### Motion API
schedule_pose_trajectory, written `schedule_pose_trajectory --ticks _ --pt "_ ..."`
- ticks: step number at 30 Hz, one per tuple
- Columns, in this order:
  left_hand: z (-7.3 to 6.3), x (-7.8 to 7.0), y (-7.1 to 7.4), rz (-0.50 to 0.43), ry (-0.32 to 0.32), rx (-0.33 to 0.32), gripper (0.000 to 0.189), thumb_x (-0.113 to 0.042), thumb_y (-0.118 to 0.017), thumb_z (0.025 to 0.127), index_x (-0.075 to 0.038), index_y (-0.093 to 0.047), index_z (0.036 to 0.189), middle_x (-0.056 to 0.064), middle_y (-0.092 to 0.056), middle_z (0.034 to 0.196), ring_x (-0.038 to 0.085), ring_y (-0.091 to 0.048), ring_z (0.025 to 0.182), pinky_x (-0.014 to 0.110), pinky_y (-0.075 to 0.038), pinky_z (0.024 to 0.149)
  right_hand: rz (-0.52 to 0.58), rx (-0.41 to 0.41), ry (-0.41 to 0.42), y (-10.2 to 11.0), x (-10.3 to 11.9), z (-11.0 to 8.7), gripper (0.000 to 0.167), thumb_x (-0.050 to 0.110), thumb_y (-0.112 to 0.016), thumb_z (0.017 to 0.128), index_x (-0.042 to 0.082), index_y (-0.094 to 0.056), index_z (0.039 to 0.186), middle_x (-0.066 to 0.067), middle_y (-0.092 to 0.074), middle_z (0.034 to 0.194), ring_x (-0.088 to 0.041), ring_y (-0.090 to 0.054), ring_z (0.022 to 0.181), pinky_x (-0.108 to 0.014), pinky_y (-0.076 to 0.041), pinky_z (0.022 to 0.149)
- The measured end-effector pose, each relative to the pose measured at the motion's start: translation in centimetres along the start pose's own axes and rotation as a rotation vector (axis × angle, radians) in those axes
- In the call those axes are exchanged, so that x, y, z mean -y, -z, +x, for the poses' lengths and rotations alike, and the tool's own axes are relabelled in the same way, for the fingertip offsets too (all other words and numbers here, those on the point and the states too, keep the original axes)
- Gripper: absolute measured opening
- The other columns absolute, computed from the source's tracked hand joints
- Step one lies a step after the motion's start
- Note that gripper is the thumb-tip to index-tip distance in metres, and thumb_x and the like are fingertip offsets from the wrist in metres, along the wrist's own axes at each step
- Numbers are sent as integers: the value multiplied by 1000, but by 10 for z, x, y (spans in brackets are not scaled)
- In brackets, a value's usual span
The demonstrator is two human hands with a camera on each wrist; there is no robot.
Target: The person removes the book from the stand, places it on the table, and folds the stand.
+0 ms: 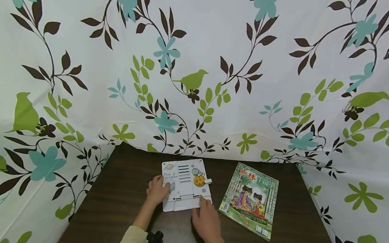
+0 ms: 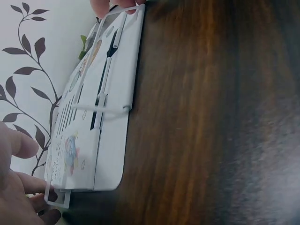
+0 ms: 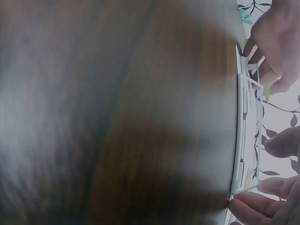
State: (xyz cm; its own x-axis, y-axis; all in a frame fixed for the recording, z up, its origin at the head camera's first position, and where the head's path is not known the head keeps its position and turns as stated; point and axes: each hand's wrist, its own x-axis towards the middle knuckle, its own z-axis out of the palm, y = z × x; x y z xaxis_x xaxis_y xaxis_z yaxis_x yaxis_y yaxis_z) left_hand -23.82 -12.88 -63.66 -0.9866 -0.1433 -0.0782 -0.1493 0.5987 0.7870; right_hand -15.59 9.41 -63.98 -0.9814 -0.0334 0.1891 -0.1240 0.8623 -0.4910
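Note:
A white book stand (image 1: pixel 188 189) with planet drawings and the words "Tiny universe" lies folded on the dark table. My left hand (image 1: pixel 158 190) holds its left edge; in the left wrist view the fingers (image 2: pixel 33 183) curl at a clear side clip (image 2: pixel 58 199), with the thumb apart. At the front right corner is my right hand (image 1: pixel 207 218). In the right wrist view its fingers (image 3: pixel 274 186) hold the end of a thin white frame (image 3: pixel 260 136), which stands a little raised from the stand's face.
To the right of the stand lies a magazine (image 1: pixel 252 199) with a green illustrated cover. The dark wooden table (image 1: pixel 121 192) is backed by a leaf-and-bird patterned curtain (image 1: pixel 195 113). A small black device (image 1: pixel 155 238) sits by the left sleeve.

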Motion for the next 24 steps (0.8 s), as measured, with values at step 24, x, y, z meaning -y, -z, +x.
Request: schedule_pose_trajectory --ticks 24 --pt "10 -10 3 73 -27 6 64 -29 -55 104 1 -45 160 31 -41 157 54 -30 147 74 -18 115 102 53 -56 0 15 -11 50 21 -74 97 2 -63 141 -21 -72 127 -41 -70 114 -58 -57 92"
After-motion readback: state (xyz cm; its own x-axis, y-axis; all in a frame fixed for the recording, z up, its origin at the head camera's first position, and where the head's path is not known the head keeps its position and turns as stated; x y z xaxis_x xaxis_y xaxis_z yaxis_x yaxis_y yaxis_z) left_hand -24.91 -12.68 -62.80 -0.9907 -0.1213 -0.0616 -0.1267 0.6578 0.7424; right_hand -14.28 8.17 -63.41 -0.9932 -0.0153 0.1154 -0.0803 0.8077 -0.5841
